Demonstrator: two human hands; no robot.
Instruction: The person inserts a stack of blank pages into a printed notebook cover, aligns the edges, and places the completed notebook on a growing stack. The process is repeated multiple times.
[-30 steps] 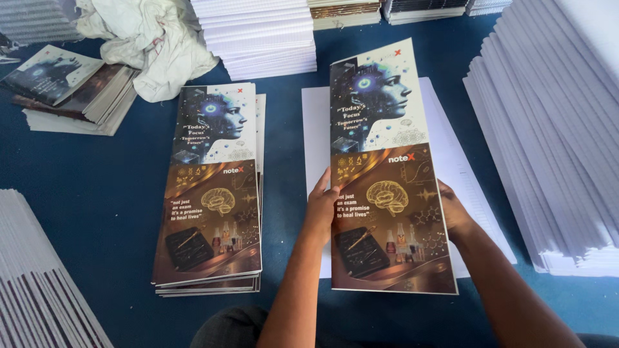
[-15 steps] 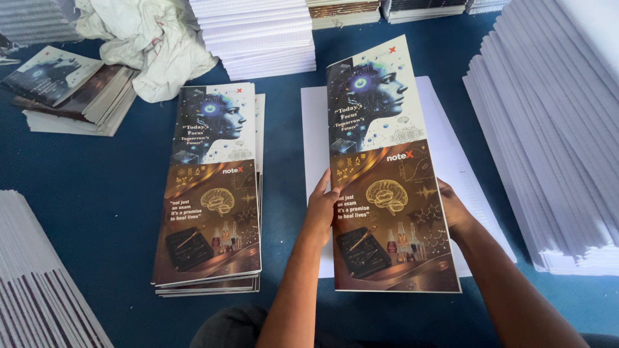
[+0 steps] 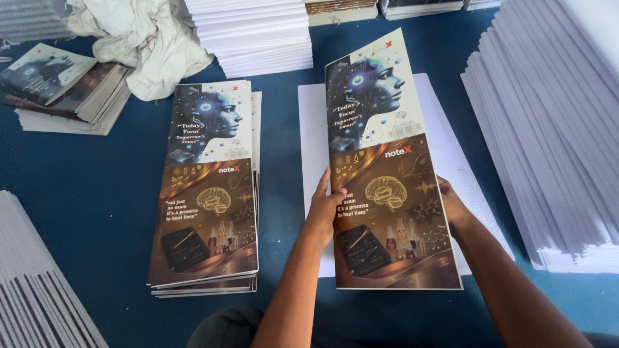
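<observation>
At the near left edge of the blue bench (image 3: 84,212) lies a fanned stack of white sheets (image 3: 32,296), and far left sits a low pile of printed covers (image 3: 58,87) with a crumpled white cloth (image 3: 138,38) just beside it on the right. Right of these, toward the middle, a neat stack of long printed covers (image 3: 206,193) lies flat, its top sheet showing a pale head picture on the far half and a brown brain picture on the near half. Behind it, at the far edge, stands a tall block of white paper (image 3: 258,32). Right of the middle, a single long cover sheet (image 3: 387,161) of the same print lies on a white sheet (image 3: 445,161) spread on the bench, turned slightly off the white sheet's line. The left hand (image 3: 324,205) grips the cover sheet's left edge about halfway down the near half, fingers laid on the printed face, thumb hidden. The right hand (image 3: 453,206) holds the right edge at the same height, mostly tucked behind the sheet, so how its fingers are spread cannot be told. At the far right rises a large slanting stack of white paper (image 3: 554,129), well apart from the hands.
</observation>
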